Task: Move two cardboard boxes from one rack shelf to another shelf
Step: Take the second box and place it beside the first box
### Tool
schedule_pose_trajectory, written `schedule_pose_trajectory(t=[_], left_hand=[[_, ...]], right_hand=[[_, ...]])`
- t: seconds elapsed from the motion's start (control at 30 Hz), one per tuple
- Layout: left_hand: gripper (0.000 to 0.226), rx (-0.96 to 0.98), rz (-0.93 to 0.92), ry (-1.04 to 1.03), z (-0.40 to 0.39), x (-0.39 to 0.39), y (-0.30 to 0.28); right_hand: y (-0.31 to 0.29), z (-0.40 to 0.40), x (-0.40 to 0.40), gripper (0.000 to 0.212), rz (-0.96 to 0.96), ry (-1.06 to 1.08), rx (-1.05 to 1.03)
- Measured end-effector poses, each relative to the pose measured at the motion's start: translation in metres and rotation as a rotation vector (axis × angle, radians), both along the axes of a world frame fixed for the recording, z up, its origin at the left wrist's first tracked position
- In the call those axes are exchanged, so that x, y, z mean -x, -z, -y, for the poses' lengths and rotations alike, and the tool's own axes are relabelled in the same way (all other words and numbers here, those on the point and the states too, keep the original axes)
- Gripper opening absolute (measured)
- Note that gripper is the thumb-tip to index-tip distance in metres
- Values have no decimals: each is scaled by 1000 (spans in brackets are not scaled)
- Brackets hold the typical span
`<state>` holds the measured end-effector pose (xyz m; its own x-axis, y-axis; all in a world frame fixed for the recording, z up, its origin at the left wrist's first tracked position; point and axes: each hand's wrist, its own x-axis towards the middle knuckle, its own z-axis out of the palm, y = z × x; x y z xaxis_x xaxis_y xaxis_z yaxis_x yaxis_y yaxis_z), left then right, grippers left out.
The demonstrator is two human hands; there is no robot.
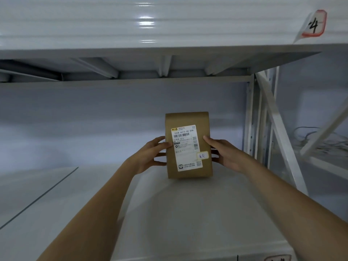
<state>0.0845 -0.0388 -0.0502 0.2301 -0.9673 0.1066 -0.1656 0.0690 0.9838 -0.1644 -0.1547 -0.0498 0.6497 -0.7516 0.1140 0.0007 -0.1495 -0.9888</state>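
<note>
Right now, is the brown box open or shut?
Shut. The cardboard box shows no raised flaps, its shipping label lies flat, and both hands grip its sides.

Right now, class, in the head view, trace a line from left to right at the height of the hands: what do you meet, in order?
Left hand → box → right hand → rack post → cables.
</note>
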Motion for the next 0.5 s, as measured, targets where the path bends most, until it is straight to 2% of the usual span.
schedule_pose_trajectory(t=[0.1, 0.2, 0.5], left_hand=[[55, -11, 7, 23, 0, 0, 3], [56, -5, -6, 24, 0, 0, 4], [55, -19, -13, 15, 2, -1, 8]], right_hand=[[2, -2, -1, 67, 5, -26, 9], [4, -3, -1, 69, 14, -43, 10], [5, -1, -1, 51, 8, -62, 45]])
